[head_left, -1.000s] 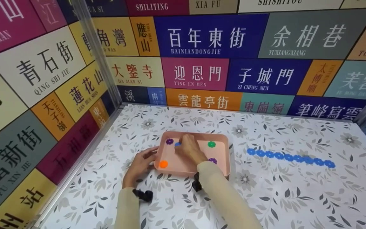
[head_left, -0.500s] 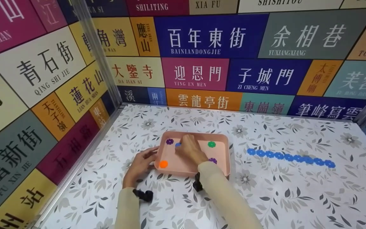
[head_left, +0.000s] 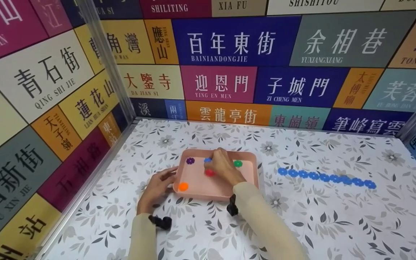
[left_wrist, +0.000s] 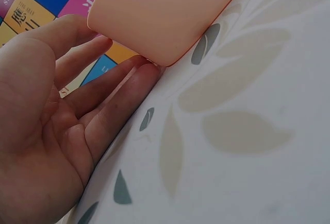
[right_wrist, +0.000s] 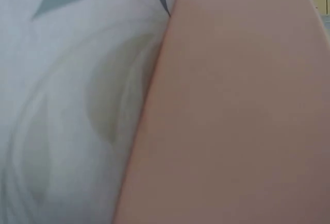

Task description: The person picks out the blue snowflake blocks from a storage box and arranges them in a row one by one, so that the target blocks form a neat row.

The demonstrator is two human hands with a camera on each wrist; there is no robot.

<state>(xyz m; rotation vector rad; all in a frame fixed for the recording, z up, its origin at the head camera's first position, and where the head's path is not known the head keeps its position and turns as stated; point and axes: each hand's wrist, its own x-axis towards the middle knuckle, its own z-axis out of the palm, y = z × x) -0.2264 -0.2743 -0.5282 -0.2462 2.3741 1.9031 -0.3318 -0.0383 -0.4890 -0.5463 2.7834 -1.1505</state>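
In the head view, a pink tray (head_left: 193, 191) stands on the patterned tabletop. My left hand (head_left: 157, 187) is at its left side, relaxed fingers touching the tray's outer wall; the left wrist view shows the fingertips at the tray's corner (left_wrist: 149, 28). My right hand (head_left: 226, 168) is inside the tray, fingers curled, pinching a small blue flower-shaped piece (head_left: 207, 160) that is partly hidden. A red piece (head_left: 209, 173) lies just under the hand. The right wrist view shows the tray's outer wall (right_wrist: 232, 105), without the hand.
Inside the tray lie a purple flower piece (head_left: 190, 161), a green one (head_left: 238, 164) and an orange round piece (head_left: 183, 186). On the tabletop to the right, several blue flower pieces (head_left: 324, 177) form a line. Sign-covered walls (head_left: 237, 43) enclose the back and left.
My right hand has moved slightly right and away from me, along with the blue piece. The red piece has come into view; a purple piece is now hidden. My left hand stays at the tray.
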